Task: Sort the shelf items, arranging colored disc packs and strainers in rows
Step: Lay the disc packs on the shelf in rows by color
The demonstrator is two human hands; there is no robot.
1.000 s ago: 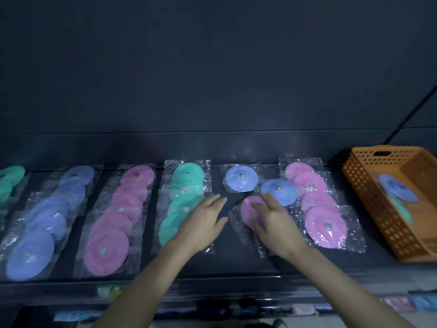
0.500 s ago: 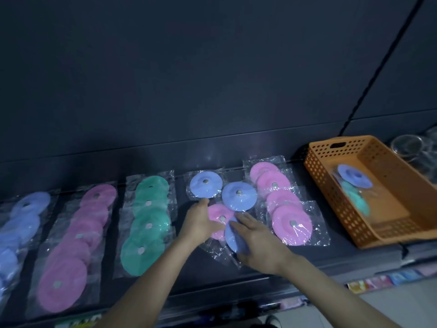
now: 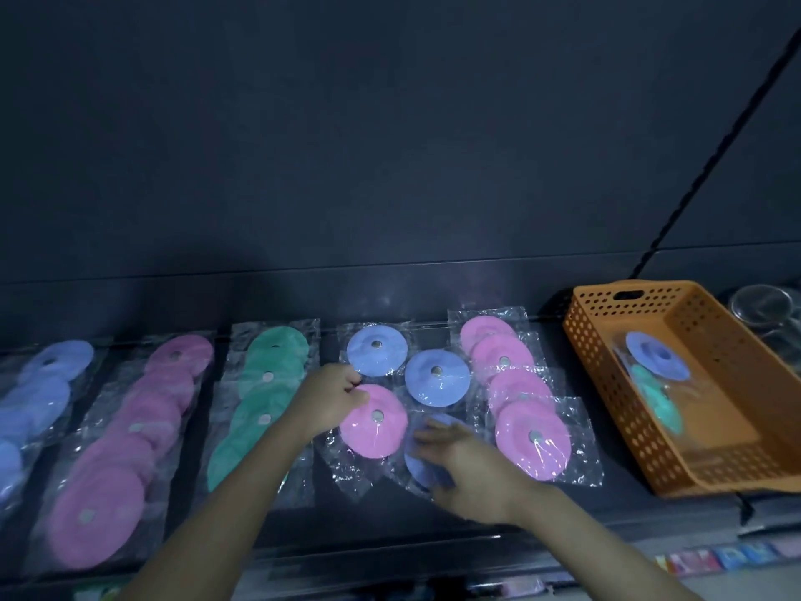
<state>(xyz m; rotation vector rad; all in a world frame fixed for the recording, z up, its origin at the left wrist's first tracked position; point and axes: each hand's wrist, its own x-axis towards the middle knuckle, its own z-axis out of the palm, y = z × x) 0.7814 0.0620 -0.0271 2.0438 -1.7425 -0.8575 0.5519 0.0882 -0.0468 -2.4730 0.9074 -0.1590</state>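
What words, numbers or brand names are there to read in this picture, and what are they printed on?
No text can be read here.
Coloured tags on the shelf's front edge, lower right: print too blurred to read.
Clear bags of the disc packs, such as the pink disc pack that the left hand holds: no print visible.
Orange basket: no label visible.

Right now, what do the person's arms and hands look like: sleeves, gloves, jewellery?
The left hand and right hand are bare: no gloves, rings or watch show. The left forearm and right forearm are uncovered, no sleeve in view.
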